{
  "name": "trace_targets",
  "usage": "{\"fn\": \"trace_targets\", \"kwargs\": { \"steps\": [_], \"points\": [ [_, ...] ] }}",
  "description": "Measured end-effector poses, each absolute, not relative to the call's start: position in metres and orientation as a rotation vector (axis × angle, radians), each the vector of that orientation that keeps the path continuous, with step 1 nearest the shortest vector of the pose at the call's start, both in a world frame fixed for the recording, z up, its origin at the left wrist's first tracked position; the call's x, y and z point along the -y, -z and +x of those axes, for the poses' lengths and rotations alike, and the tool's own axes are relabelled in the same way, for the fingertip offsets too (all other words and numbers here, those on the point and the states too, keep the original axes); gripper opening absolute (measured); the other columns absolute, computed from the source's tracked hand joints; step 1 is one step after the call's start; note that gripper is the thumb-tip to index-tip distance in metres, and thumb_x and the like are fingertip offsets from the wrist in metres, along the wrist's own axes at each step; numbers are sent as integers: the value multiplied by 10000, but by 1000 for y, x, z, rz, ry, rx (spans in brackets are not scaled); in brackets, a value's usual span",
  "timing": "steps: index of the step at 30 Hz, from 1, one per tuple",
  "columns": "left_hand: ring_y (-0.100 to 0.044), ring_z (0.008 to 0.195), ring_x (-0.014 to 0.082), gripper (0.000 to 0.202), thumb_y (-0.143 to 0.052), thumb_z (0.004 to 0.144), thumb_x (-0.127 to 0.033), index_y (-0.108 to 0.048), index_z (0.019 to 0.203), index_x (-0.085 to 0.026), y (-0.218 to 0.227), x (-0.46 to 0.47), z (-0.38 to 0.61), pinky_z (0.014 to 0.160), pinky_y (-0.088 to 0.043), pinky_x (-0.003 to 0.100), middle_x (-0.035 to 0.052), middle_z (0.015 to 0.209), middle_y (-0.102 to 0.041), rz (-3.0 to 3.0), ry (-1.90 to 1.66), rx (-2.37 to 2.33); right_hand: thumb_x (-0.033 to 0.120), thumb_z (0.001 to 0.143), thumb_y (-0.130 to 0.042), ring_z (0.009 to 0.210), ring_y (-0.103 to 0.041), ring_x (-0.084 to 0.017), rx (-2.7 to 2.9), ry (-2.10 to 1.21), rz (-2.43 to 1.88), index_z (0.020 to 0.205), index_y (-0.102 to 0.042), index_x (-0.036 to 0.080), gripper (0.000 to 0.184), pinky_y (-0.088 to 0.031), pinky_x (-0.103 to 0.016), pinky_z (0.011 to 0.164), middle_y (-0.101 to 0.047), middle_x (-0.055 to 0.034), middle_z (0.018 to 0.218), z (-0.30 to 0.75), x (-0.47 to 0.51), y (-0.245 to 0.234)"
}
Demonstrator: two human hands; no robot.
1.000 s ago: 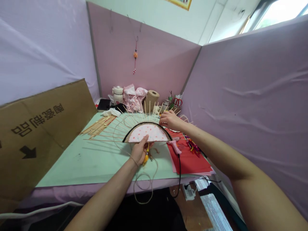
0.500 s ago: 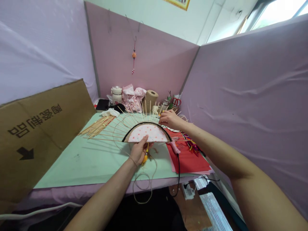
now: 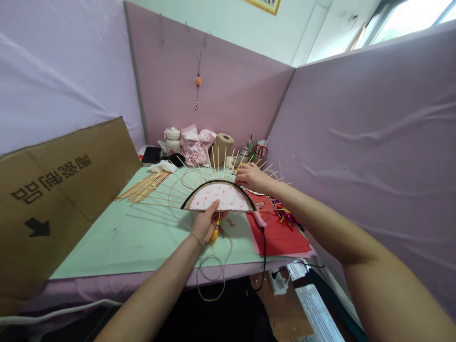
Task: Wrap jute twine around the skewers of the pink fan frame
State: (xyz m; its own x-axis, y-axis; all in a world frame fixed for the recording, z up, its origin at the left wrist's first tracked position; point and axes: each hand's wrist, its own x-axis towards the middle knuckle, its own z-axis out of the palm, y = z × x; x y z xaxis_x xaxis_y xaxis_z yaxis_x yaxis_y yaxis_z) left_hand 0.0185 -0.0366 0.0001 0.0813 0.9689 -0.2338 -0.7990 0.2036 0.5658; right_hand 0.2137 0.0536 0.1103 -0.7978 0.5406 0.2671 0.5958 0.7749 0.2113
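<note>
A half-round fan [image 3: 217,195] with pink-dotted white cloth, a dark curved rim and thin bamboo sticks [image 3: 178,175] spreading outward is held above the table. My left hand [image 3: 207,223] grips its straight lower edge, thumb on the cloth and fingers underneath. A yellow tassel [image 3: 215,233] hangs below that hand, and loose twine [image 3: 213,280] loops down past the table edge. At the upper right of the rim, among the sticks, my right hand [image 3: 252,176] has its fingers bent together; what they pinch is hidden.
On the right, a pink glue gun [image 3: 260,219] with a black cord lies on red sheets [image 3: 285,240]. Loose bamboo sticks [image 3: 146,185] lie at left, beside a cardboard panel [image 3: 71,204]. Behind stand a twine spool [image 3: 223,145], a white bottle [image 3: 173,140] and red scissors [image 3: 261,150].
The fan has turned slightly, its upper sticks shifting to the right. Both hands stay in nearly the same places.
</note>
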Motion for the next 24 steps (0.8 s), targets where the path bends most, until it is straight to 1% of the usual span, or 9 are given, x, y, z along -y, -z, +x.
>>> {"fn": "trace_targets", "kwargs": {
  "steps": [5,14,24],
  "points": [
    [-644,612,115,236,-814,649,-169,-665,826,-125,-1,37,18,621,-587,254,37,778,-719,339,-1328,-649,276,951,-522,860,-560,-186,2594,314,-896,863,-722,195,233,-291,-328,787,-710,-71,912,220,-58,-120],
    [-645,609,114,232,-808,658,-170,-664,838,-140,-3,38,19,621,-586,248,31,776,-712,348,-1315,-673,284,952,-525,894,-507,-195,2761,415,-880,830,-718,214,239,-234,-343,807,-703,-51,870,214,-48,-117],
    [-640,596,119,237,-802,661,-165,-675,856,-123,-5,40,19,599,-588,249,52,783,-723,362,-1301,-658,272,940,-544,903,-500,-197,2827,468,-863,828,-714,209,213,-240,-352,809,-703,-53,870,212,-45,-120]
  ]
}}
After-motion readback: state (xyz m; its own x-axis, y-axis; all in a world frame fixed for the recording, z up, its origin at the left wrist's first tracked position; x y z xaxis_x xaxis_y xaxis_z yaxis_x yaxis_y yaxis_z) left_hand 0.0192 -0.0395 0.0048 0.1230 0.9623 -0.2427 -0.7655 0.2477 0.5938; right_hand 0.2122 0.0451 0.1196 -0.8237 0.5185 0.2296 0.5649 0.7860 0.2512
